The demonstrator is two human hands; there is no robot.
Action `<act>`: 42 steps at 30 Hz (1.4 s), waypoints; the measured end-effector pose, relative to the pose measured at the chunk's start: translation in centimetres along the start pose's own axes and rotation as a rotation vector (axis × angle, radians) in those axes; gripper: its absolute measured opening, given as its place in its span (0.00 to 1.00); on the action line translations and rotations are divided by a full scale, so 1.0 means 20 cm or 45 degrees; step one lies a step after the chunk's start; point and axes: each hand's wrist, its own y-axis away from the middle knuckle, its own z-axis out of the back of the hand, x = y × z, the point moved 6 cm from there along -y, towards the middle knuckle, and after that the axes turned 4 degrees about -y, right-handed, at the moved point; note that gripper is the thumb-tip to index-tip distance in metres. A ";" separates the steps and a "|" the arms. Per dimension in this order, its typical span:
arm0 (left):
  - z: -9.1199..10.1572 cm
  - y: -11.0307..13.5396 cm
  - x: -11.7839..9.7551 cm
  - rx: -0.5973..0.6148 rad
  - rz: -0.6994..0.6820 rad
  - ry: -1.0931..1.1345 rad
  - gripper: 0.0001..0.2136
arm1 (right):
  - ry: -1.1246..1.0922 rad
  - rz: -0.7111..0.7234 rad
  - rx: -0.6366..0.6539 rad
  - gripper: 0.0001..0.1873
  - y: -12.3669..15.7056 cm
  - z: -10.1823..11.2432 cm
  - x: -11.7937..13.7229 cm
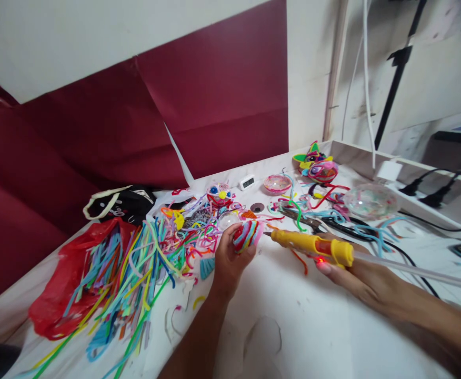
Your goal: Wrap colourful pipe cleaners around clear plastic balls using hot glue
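My left hand (230, 263) is closed around a small rounded piece (248, 237) wrapped in striped pipe cleaners of red, blue, yellow and pink. In my right hand (352, 279) is a yellow hot glue gun (309, 245), its red light glowing by the thumb. A clear glue stick (416, 271) sticks out of its back end. The gun's nozzle points left, close to the striped piece; whether it touches cannot be made out. Just behind my left hand lie a clear plastic dome (228, 220) and loose pipe cleaner scraps (204, 242).
Many pipe cleaners (139, 268) spill from a red plastic bag (62, 284) at the left. Decorated figures (219, 195), a clear bowl (372, 201), pliers (299, 217) and a small digital display (247, 182) stand farther back. Black cables (408, 260) run along the right.
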 end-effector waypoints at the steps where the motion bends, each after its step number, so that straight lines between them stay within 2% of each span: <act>1: 0.00 0.00 0.00 0.004 0.002 -0.001 0.23 | 0.002 0.001 0.046 0.22 0.00 -0.01 -0.01; 3: 0.00 0.00 0.00 0.014 0.004 0.007 0.23 | 0.006 -0.004 0.113 0.23 0.01 -0.03 -0.02; 7: 0.00 0.00 0.00 0.014 0.000 0.019 0.23 | -0.009 -0.052 0.083 0.23 0.01 -0.03 -0.06; 13: 0.00 0.00 -0.01 0.007 0.006 0.023 0.23 | -0.026 -0.035 0.157 0.23 0.01 -0.05 -0.06; 17: 0.00 0.01 -0.01 -0.003 -0.004 0.022 0.24 | -0.034 -0.024 0.159 0.22 0.00 -0.04 -0.05; 26: 0.00 0.00 0.01 0.034 -0.003 -0.015 0.24 | -0.047 -0.088 0.111 0.28 0.04 -0.04 -0.07; 30: 0.00 0.00 0.01 0.040 -0.001 -0.038 0.24 | -0.032 -0.094 0.159 0.28 0.04 -0.04 -0.06; 37: 0.00 0.00 0.01 0.031 -0.011 -0.060 0.24 | -0.086 0.043 0.187 0.24 0.01 -0.04 0.05; 42: 0.00 0.00 0.01 0.032 -0.007 -0.056 0.24 | -0.052 0.132 0.175 0.22 0.02 -0.04 0.06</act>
